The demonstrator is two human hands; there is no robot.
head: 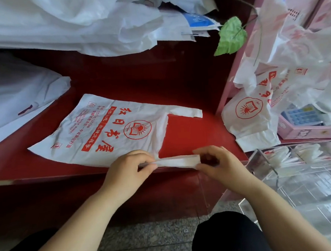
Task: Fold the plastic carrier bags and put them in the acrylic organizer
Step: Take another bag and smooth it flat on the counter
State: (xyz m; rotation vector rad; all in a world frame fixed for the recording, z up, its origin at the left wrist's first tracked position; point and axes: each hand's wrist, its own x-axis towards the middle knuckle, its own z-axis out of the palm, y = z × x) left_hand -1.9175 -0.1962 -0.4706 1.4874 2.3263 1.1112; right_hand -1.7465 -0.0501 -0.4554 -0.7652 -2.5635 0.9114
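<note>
A white plastic carrier bag (110,129) with red print lies flat on the red counter (187,135). Its near handle strip (177,161) runs along the counter's front edge. My left hand (129,168) pinches the strip where it joins the bag body. My right hand (216,164) pinches the strip's free end. The far handle (187,112) lies flat, untouched. The clear acrylic organizer (301,176) stands at the lower right, with several folded white bags (284,155) in its top compartments.
A loose heap of similar printed bags (257,107) lies at the right against a pink box (308,129). Large white bags (75,23) pile up at the back and left. A green artificial leaf (231,35) hangs at the back right. Grey floor shows below the counter.
</note>
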